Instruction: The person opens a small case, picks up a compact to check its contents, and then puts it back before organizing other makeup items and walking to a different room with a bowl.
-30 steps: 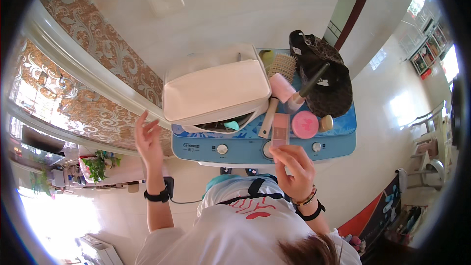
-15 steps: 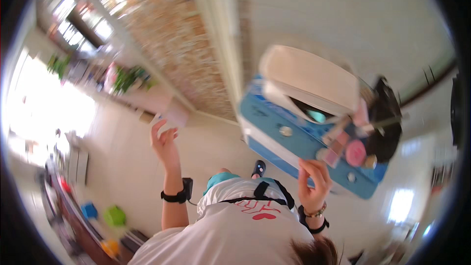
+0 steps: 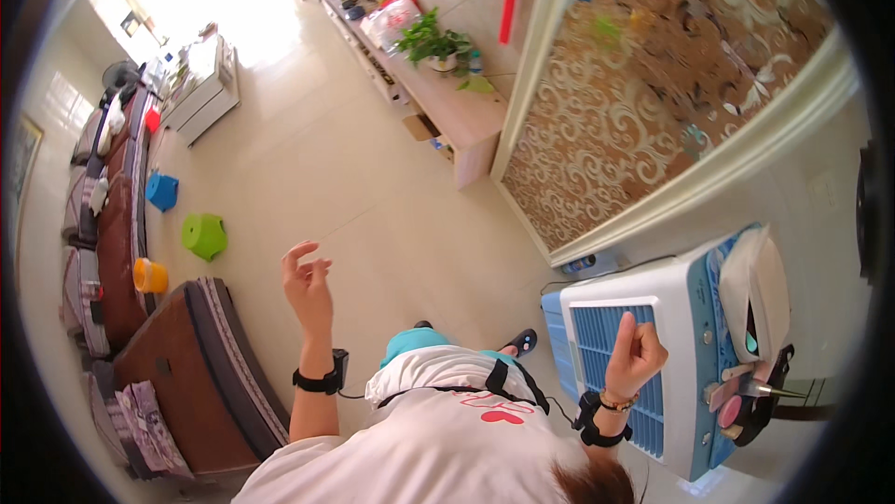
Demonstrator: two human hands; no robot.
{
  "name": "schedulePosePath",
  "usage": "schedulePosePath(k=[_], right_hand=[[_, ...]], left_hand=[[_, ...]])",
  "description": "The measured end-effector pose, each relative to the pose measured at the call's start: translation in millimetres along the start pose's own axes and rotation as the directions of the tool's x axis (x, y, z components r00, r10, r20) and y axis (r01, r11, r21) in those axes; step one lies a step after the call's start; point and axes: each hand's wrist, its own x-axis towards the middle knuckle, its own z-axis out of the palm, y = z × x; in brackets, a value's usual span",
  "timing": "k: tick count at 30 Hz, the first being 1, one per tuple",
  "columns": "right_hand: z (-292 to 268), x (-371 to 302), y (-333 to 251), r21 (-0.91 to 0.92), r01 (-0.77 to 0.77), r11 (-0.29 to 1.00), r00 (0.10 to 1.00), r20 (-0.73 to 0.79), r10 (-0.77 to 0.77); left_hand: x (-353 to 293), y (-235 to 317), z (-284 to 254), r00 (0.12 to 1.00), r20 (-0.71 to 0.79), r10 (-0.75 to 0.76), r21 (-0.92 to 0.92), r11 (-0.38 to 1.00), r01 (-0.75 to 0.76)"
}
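My left hand (image 3: 308,291) is raised over the floor with its fingers loosely apart and nothing in them. My right hand (image 3: 638,357) is curled with the thumb pointing up, and no held object shows. It appears in front of the blue louvres of a white and blue air cooler (image 3: 671,291); whether it touches them I cannot tell. On top of the cooler lies a cream-coloured pouch (image 3: 770,291) with its mouth gaping and something turquoise inside. Beside the pouch are a round pink item (image 3: 730,410), a brush-like pointed item (image 3: 766,389) and a dark bag-like thing (image 3: 770,408).
A patterned panel (image 3: 643,112) in a cream frame stands beyond the cooler. A low cabinet (image 3: 475,131) carries a potted plant (image 3: 433,42). Brown sofas (image 3: 191,373) line the left, near green (image 3: 203,236) and blue (image 3: 161,192) stools and an orange bucket (image 3: 149,275).
My view has swung left, bringing the sofas and cabinet into sight and shifting the cooler to the right edge. My right hand's fingers have curled in, thumb up. My left hand stays raised.
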Motion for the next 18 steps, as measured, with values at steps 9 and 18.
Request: schedulePosePath(k=[9, 18], right_hand=[[144, 7, -103, 0.177, 0.083, 0.981, 0.973, 0.200, -0.118], [264, 60, -144, 0.221, 0.149, 0.964, 0.932, 0.294, -0.211]], left_hand=[[40, -61, -144, 0.929, -0.342, -0.139, -0.039, 0.990, 0.134], [75, -104, -165, 0.835, -0.472, -0.282, -0.032, 0.952, 0.303]])
